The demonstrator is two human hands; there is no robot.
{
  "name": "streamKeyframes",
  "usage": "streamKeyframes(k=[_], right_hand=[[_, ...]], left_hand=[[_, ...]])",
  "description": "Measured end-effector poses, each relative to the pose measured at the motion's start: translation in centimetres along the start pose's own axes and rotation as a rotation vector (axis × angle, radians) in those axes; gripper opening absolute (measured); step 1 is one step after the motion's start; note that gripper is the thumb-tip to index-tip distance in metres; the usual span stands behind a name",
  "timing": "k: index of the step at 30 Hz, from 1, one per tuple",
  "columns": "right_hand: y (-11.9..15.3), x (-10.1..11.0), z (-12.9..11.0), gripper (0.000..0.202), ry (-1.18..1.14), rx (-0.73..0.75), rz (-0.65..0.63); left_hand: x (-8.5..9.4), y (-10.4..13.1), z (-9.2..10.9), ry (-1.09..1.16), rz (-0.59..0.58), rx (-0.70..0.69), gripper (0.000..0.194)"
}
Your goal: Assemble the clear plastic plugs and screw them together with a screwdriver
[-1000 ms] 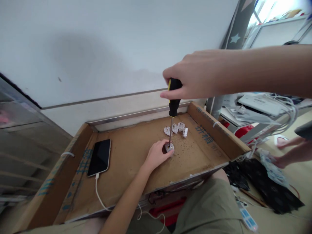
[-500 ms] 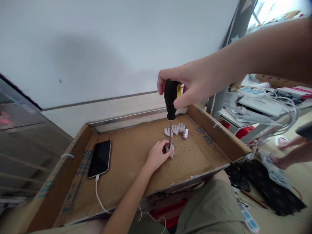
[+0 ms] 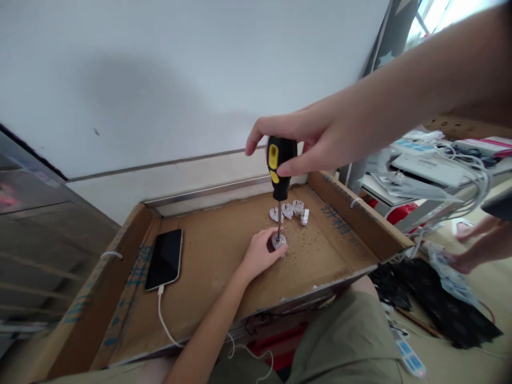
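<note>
My right hand (image 3: 300, 144) is on the black-and-yellow handle of a screwdriver (image 3: 281, 160), its thumb against the handle and its index finger stretched out past it. The screwdriver stands almost upright, and its tip meets a small whitish, partly clear plastic piece (image 3: 280, 242). My left hand (image 3: 261, 253) pinches that piece against the cardboard between thumb and fingers. Just behind it sit several similar plastic pieces (image 3: 287, 210) with metal pins pointing up. Beside them a small white block (image 3: 305, 216) stands on edge.
The cardboard tray (image 3: 216, 266) has raised side walls and dark specks near the pieces. A phone (image 3: 164, 260) with a white cable lies at left. A white panel (image 3: 180, 80) rises behind. Cluttered shelves (image 3: 424, 165) and another person's leg (image 3: 480, 242) are at right.
The screwdriver handle has turned, bringing more of its yellow into view. My right index finger has straightened away from the handle. My left hand stays on the plastic piece.
</note>
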State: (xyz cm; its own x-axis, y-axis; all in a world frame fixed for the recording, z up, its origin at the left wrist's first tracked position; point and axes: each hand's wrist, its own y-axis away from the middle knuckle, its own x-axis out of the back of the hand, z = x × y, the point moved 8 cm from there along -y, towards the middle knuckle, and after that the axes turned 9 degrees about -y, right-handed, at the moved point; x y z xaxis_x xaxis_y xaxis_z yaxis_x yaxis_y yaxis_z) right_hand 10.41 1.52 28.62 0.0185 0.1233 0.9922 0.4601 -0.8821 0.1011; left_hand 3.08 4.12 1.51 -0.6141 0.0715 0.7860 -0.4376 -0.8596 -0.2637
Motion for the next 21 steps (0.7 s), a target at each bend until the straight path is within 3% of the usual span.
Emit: streamKeyframes(k=[2, 4, 6, 12, 14, 17, 19, 21], right_hand=[[-0.2, 0.8, 0.3, 0.041, 0.132, 0.008, 0.142], [-0.4, 1.3, 0.5, 0.057, 0.272, 0.041, 0.278], [-0.3, 1.5, 0.3, 0.059, 0.333, 0.095, 0.346], [-0.8, -0.1, 0.5, 0.052, 0.125, 0.097, 0.042], [-1.1, 0.4, 1.0, 0.048, 0.197, 0.057, 0.114], [-1.2, 1.7, 1.2, 0.062, 0.303, 0.059, 0.31], [-1.1, 1.4, 0.7, 0.049, 0.23, 0.117, 0.252], [-0.8, 0.7, 0.0, 0.038, 0.085, 0.152, 0.09]], left_hand=[[-0.2, 0.0, -0.3, -0.012, -0.004, 0.036, 0.033], [-0.3, -0.1, -0.5, -0.041, -0.003, 0.062, 0.027], [-0.4, -0.2, -0.6, -0.047, -0.003, 0.071, 0.024], [-0.5, -0.4, -0.2, -0.028, -0.028, 0.02, 0.02], [-0.5, -0.5, -0.2, -0.026, -0.026, 0.009, 0.019], [-0.4, -0.4, -0.1, -0.035, -0.016, 0.004, 0.02], [-0.3, -0.4, 0.0, -0.055, -0.016, -0.004, 0.021], [-0.2, -0.3, 0.3, -0.077, -0.025, -0.019, 0.026]])
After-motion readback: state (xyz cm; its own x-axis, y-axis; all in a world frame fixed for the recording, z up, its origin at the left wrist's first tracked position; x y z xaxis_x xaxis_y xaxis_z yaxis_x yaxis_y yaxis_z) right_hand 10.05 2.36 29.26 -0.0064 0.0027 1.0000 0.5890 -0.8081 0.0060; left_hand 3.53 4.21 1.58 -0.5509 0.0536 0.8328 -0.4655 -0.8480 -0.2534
